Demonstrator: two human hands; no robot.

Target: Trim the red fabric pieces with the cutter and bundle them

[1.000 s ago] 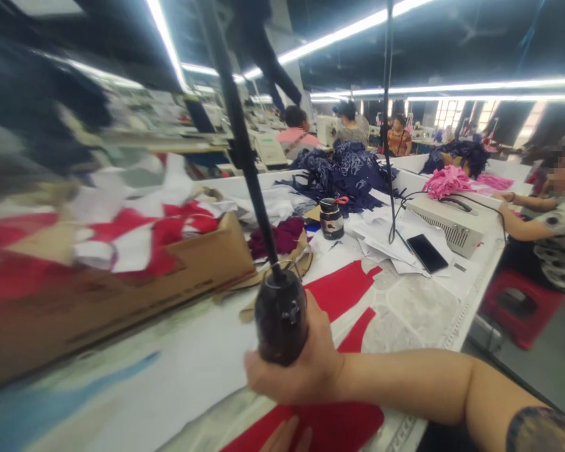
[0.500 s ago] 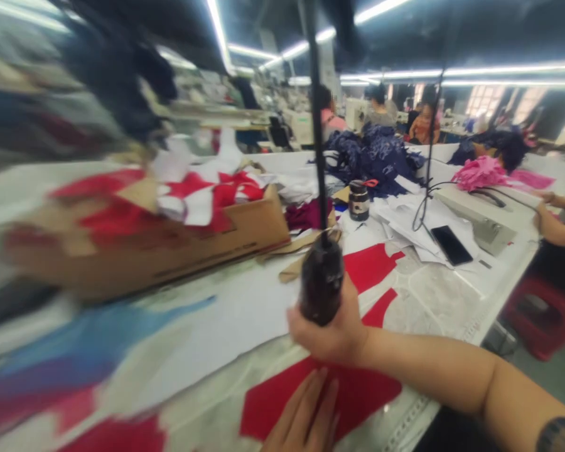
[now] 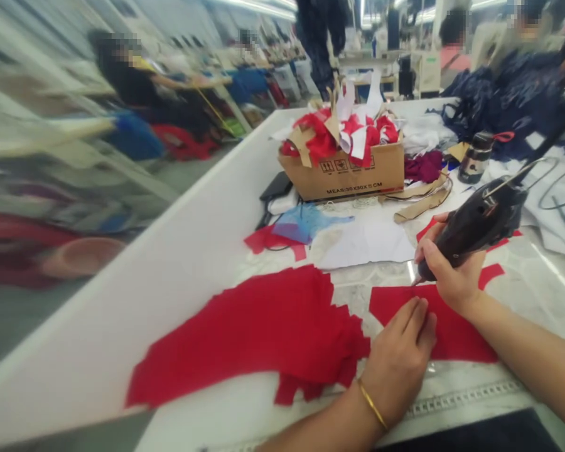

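My right hand is wrapped around a black hand-held power tool, tilted with its narrow tip pointing down and left. The tip is at the upper edge of a red cut fabric piece; whether it touches the cloth I cannot tell. My left hand, with a gold bangle at the wrist, rests on the same piece, its fingers stretched close together and nothing visible in them. Left of it lies a fanned pile of red fabric pieces.
Behind the pile stand a cardboard box of red and white scraps and a dark jar. White paper and blue fabric lie nearer. A ruler strip runs along the table's front. Another person sits far left.
The view has swung left, bringing the whole red pile into sight. The tool has gone from nearly upright to tilted, its tip now showing. My left hand stays on the red piece.
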